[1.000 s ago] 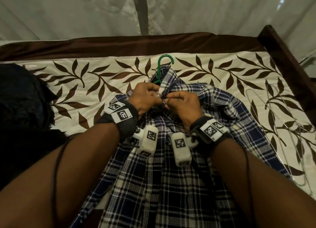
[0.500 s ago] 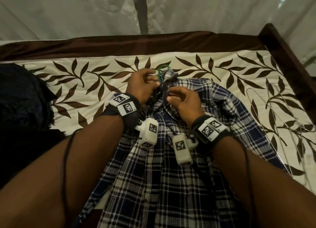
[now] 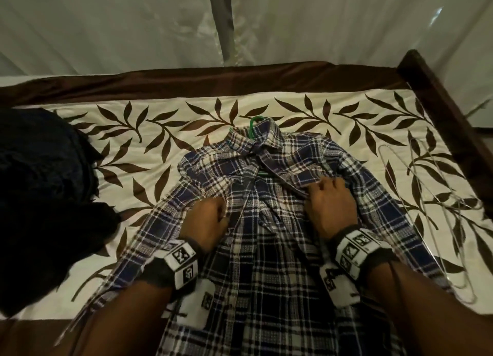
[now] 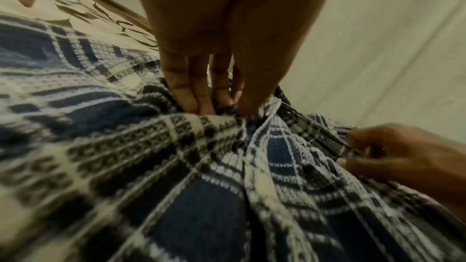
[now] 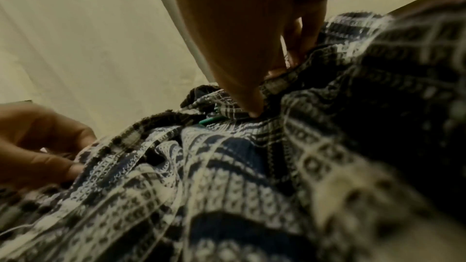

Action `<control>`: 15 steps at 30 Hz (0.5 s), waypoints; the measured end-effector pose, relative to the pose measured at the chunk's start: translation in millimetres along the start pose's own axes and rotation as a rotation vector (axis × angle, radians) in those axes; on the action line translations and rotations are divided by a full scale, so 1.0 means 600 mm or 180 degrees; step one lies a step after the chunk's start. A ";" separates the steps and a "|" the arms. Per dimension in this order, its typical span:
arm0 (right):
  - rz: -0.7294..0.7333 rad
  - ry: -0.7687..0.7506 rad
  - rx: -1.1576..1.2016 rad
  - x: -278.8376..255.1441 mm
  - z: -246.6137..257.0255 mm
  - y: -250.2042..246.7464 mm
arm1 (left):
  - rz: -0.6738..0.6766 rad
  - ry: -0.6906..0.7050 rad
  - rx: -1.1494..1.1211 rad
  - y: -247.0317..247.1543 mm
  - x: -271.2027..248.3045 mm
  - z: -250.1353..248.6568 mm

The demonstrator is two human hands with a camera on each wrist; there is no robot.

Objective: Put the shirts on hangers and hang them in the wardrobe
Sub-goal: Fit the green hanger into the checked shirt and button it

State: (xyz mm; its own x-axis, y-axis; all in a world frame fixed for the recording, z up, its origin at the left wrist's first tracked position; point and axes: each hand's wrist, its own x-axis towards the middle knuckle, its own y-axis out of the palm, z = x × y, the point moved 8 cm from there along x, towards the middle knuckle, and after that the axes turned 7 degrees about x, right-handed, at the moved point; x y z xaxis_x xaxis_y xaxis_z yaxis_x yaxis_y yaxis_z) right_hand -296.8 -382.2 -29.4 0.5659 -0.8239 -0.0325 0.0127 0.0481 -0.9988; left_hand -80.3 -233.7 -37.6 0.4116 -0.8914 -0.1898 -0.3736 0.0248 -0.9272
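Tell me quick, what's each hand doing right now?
Left hand: pinching the plaid shirt front edge.
Right hand: gripping the shirt's other front edge.

dim, warm yellowish light all over | head view is bending lines toward the edges | both wrist views are smearing the plaid shirt (image 4: 176, 166) below the grip | dark heap (image 3: 40, 195) is losing all detail
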 end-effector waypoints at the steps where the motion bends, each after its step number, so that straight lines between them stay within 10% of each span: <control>1: -0.0064 0.0019 0.0018 -0.001 -0.003 -0.011 | -0.0168 0.0007 -0.0062 -0.004 -0.008 0.000; 8: 0.0349 0.0765 0.2811 -0.004 -0.036 -0.057 | -0.0296 -0.0406 -0.0370 0.013 -0.087 0.018; 13: 0.1056 0.0208 0.0385 -0.047 -0.042 -0.006 | 0.0553 -0.0185 0.0692 0.064 -0.144 0.008; 15: 0.0866 0.0271 0.0873 -0.064 -0.041 -0.008 | 0.0707 -0.0165 0.0707 0.062 -0.157 0.008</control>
State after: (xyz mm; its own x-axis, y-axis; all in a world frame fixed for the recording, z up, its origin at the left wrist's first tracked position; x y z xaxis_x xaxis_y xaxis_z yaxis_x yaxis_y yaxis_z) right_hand -338.8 -364.4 -24.5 0.5086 -0.8036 -0.3090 0.0981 0.4107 -0.9065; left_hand -128.9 -146.5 -56.1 0.3841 -0.8290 -0.4064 -0.2708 0.3197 -0.9080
